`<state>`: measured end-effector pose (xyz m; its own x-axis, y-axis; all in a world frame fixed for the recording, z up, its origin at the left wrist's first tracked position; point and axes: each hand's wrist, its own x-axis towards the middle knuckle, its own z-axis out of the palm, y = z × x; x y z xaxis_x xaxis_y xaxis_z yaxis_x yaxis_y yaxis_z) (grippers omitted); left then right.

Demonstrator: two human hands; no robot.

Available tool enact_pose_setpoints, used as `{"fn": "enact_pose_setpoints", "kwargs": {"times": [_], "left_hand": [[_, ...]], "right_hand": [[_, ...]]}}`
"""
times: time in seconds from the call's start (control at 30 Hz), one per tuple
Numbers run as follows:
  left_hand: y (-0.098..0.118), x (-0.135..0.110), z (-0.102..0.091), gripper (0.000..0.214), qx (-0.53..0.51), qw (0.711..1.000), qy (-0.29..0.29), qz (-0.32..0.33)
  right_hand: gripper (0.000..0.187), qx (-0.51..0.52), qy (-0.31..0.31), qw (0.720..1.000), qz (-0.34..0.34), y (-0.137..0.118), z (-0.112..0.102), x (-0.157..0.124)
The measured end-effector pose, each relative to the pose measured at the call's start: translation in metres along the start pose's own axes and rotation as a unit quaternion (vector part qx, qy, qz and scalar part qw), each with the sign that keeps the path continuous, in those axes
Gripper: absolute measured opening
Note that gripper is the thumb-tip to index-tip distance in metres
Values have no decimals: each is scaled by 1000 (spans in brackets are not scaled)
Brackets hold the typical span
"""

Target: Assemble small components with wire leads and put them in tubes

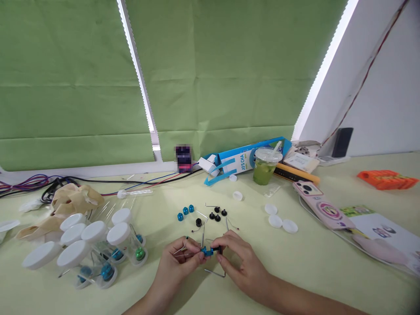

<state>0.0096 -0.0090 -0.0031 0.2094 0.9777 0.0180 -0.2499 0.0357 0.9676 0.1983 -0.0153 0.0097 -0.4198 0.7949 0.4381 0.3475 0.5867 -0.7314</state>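
Note:
My left hand (177, 262) pinches a small blue metal part (206, 251) in front of me, with thin wire ends showing by its fingers. My right hand (244, 264) grips a small black knob-like piece (217, 250) against the right end of the blue part; whether the two are joined, I cannot tell. Under and around the hands lie L-shaped hex keys (216, 274). Beyond them are three blue caps (185, 211) in a row, several black flanged pieces (217, 217) and a black cylinder-like piece (198, 222).
Clear tubs with white lids (96, 232) stand at left, blue or green parts inside. Beige cloth (74, 197) and cables (59, 183) lie behind them. Loose white lids (275, 221), a green drink cup (263, 170), a phone (323, 205) and an orange object (387, 180) are rightward.

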Motion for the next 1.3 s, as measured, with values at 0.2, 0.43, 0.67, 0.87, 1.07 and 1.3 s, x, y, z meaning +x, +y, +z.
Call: {"fn": "enact_pose_setpoints", "kwargs": {"times": [0.2, 0.43, 0.67, 0.87, 1.07, 1.3], "left_hand": [[0, 2, 0, 12, 12, 1000, 5, 0], [1, 1, 1, 12, 17, 1000, 7, -5], [1, 1, 0, 12, 16, 1000, 7, -1], [1, 0, 0, 12, 21, 1000, 9, -1], [3, 1, 0, 12, 11, 1000, 10, 0], [3, 1, 1, 13, 7, 1000, 18, 2]], "right_hand": [[23, 5, -1, 1000, 7, 0, 0, -1], [22, 6, -4, 1000, 13, -2, -1, -1], [21, 9, -7, 1000, 17, -3, 0, -1], [20, 5, -8, 1000, 22, -3, -1, -1], [19, -11, -2, 1000, 15, -3, -1, 0], [22, 17, -3, 1000, -6, -5, -2, 3]]}}
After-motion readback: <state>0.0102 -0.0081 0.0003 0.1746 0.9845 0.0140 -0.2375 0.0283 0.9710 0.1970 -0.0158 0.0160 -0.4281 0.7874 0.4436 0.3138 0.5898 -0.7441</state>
